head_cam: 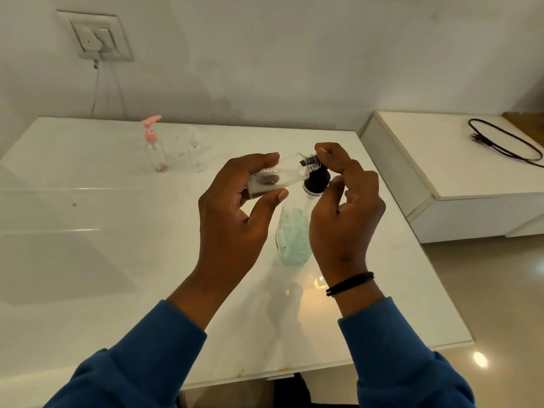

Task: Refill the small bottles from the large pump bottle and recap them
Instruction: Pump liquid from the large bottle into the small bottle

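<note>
My left hand (pixel 235 207) grips a small clear bottle (pixel 290 169), uncapped and tilted almost on its side, its threaded mouth pointing right. The mouth sits against the black pump head (pixel 316 179) of the large bottle (pixel 294 234), which stands on the white table (pixel 117 260) and holds pale green liquid low down. My right hand (pixel 344 207) has its fingers curled round the pump head, one fingertip at the small bottle's mouth. Further back stand a small bottle with a pink pump (pixel 154 145) and a clear capless one (pixel 195 148).
A wall socket with a plugged white cable (pixel 97 39) is at the back left. A lower white cabinet (pixel 471 178) stands to the right with a black cord (pixel 506 142) on it. The table's front edge runs near my sleeves.
</note>
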The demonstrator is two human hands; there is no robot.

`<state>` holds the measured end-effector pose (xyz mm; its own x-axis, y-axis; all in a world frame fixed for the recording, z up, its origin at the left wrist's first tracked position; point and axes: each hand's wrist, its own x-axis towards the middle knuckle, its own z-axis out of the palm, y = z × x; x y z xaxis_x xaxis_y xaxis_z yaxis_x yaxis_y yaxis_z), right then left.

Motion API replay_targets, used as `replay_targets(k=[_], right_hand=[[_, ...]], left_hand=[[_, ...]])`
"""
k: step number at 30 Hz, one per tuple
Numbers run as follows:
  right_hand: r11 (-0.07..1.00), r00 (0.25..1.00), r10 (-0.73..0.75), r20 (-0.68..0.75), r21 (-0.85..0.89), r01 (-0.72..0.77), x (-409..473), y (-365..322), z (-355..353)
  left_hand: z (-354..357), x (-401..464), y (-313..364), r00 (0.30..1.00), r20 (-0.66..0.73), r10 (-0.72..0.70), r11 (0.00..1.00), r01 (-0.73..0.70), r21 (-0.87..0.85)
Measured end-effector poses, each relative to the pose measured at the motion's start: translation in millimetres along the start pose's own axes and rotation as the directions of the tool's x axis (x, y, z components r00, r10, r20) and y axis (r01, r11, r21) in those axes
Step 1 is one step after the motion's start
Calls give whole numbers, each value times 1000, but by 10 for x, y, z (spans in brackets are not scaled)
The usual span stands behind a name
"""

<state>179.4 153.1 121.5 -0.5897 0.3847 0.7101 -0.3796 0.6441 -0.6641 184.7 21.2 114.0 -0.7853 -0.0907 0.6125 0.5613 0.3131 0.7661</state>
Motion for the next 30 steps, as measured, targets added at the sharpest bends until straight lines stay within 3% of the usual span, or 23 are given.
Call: replay_targets(k=[30], right_hand=[[999,999,-37,-9,13,37,26,31,-28]], left_hand=[[1,-10,30,1000,6,-4,1000,4,0]])
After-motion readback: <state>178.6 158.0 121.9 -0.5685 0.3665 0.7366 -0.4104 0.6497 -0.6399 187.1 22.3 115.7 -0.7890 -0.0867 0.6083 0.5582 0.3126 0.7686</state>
